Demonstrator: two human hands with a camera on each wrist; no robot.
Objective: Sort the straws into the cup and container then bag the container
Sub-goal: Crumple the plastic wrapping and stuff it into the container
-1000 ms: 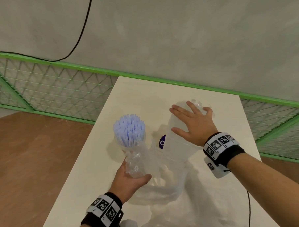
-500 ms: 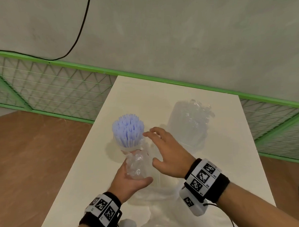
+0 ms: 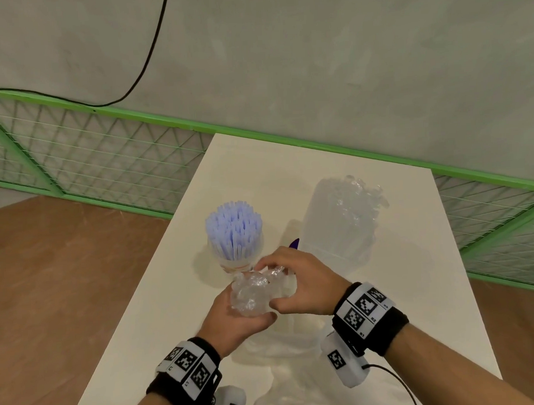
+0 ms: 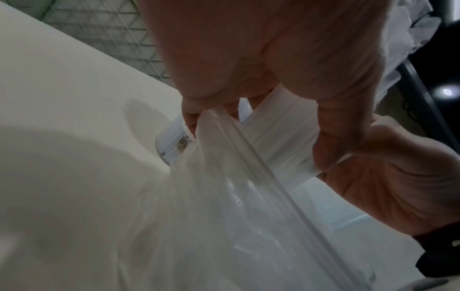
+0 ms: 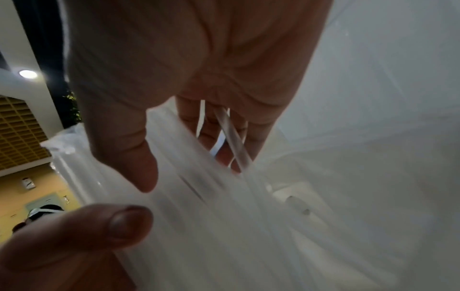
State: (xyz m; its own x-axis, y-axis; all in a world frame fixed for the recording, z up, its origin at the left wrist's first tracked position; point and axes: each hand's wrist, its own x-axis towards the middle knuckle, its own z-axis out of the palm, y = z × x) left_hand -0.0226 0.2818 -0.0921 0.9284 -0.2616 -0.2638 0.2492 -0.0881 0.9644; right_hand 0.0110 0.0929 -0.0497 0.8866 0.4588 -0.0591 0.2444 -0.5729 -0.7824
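Both hands grip one bunch of clear plastic straws (image 3: 252,291) above the near half of the white table (image 3: 178,313). The left hand (image 3: 234,321) curls around the bunch from below; the right hand (image 3: 300,285) clamps its fingers (image 5: 224,133) and thumb across the upper end, over the clear plastic bag (image 3: 285,376). A clear cup of pale blue straws (image 3: 234,234) stands just beyond.
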